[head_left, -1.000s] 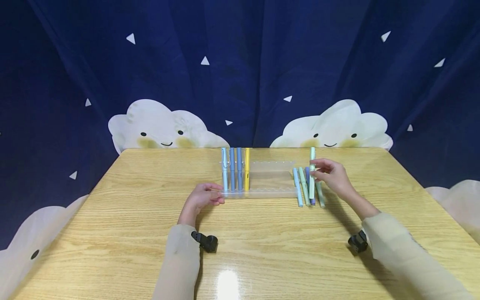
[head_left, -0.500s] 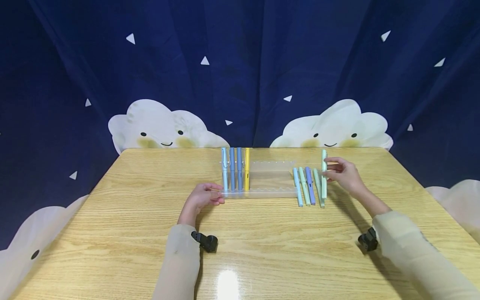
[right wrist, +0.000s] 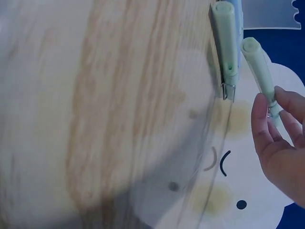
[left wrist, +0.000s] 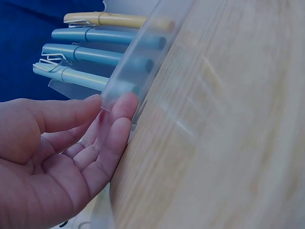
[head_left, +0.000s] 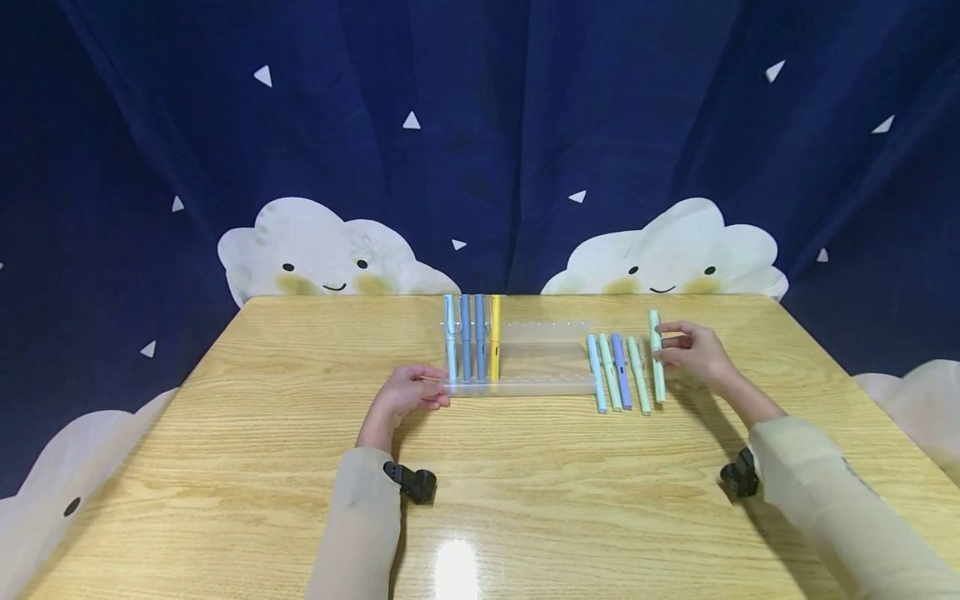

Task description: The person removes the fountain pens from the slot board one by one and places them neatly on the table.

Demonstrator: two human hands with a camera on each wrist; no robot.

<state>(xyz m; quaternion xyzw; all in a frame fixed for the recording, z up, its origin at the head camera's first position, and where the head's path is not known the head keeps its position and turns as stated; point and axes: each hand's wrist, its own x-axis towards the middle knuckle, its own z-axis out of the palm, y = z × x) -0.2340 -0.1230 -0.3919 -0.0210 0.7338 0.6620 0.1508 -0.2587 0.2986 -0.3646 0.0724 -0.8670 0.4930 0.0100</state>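
Observation:
My left hand (head_left: 408,389) pinches the left end of a clear plastic pen rack (head_left: 543,386) between thumb and fingers. In its left part stand a light blue pen (head_left: 451,337), two darker blue pens (head_left: 466,342) and a yellow pen (head_left: 495,337), side by side. At the right, my right hand (head_left: 693,354) pinches a pale green pen (head_left: 657,367) between thumb and fingertips; the right wrist view shows this pen (right wrist: 257,64) too. Left of it lie another pale green pen (head_left: 638,375), a purple pen (head_left: 621,371), a green pen (head_left: 609,371) and a light blue pen (head_left: 597,375).
The rack and pens are on a light wooden table (head_left: 540,483). Behind the table's far edge hangs a dark blue curtain (head_left: 480,150) with clouds and white triangles. A black wrist camera (head_left: 418,485) sits on the left sleeve, another (head_left: 741,475) on the right.
My right hand has moved right with the pale green pen, from above the purple pen to the right end of the row, and lowered it. My left hand stays on the rack.

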